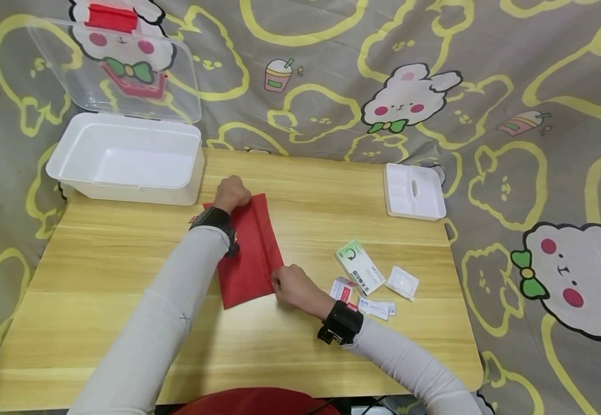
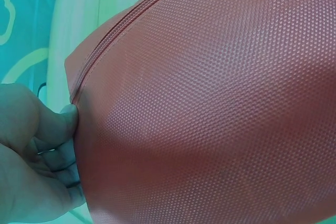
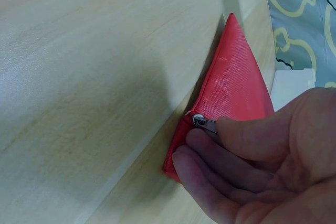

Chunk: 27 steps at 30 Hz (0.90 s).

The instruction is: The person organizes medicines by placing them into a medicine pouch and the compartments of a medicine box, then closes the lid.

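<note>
red pouch (image 1: 250, 256) lies mid counter (image 1: 108, 300), between left and right edges. left hand (image 1: 231, 193) pinches its edge, right hand (image 1: 295, 288) pinches the zipper pull (image 3: 206, 124); if the left slips, fabric could bunch and jam the zipper (image 2: 119, 29).

The pouch (image 1: 250, 259) is red, its zipper pull (image 3: 206, 124) apparently silver.

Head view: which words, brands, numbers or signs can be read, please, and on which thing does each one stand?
Green-white box: "天麻胶囊", as far as I can tell, plus a green ring-like sign; the rest is too small.
Left sleeve: "+"-like mark.
Red bag: yellow mark, mostly hidden, unreadable.
Small box: too blurred to read.
Sachets: too small to read.
Right wristband: red label, blurred.
</note>
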Motion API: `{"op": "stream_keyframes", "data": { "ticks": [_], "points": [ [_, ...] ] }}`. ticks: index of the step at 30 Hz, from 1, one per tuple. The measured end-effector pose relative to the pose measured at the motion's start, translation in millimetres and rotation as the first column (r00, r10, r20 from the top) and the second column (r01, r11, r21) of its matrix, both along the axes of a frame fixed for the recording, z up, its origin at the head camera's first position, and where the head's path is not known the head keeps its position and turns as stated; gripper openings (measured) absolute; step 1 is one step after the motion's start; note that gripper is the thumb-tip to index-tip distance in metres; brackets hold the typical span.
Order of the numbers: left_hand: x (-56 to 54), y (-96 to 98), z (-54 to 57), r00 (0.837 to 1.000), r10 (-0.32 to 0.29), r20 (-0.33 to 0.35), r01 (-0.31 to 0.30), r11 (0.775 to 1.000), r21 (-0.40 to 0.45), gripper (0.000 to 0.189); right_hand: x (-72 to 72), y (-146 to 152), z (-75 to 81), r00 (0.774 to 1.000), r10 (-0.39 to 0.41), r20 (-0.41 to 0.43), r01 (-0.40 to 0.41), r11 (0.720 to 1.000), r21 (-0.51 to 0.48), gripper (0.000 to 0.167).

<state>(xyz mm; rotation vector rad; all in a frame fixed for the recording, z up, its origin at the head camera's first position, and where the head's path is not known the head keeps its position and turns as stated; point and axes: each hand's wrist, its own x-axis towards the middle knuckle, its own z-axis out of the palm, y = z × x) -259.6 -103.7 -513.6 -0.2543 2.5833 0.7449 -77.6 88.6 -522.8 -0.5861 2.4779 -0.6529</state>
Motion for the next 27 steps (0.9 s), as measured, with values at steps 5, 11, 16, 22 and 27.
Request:
{"op": "stream_keyframes", "data": {
  "ticks": [5,11,16,22,27],
  "points": [
    [0.1,-4.2,1.6,0.999,-0.044,0.014,0.044,0.999,-0.013,0.015,-1.3,-0.4,-0.6,1.000,-0.002,0.017,0.002,1.000,0.001,0.026],
    [1.5,-12.6,3.3,0.996,-0.090,0.016,0.090,0.995,-0.038,0.012,-6.2,3.9,-0.4,0.999,0.019,0.034,-0.020,1.000,0.006,0.025],
    [6.3,-25.5,3.4,0.994,-0.109,-0.003,0.108,0.993,-0.055,0.012,-14.8,15.5,-0.5,0.999,0.044,-0.030,-0.044,0.999,0.008,0.021],
    [17.6,-45.0,-3.7,0.990,-0.137,-0.034,0.134,0.988,-0.078,0.016,-32.3,36.2,0.8,0.998,-0.001,-0.059,0.003,0.999,0.037,0.018],
    [35.3,-61.4,-13.2,0.996,-0.073,-0.059,0.074,0.997,0.007,0.028,-55.4,56.0,2.0,0.991,-0.135,-0.026,0.136,0.989,0.061,0.018]
  ]
}}
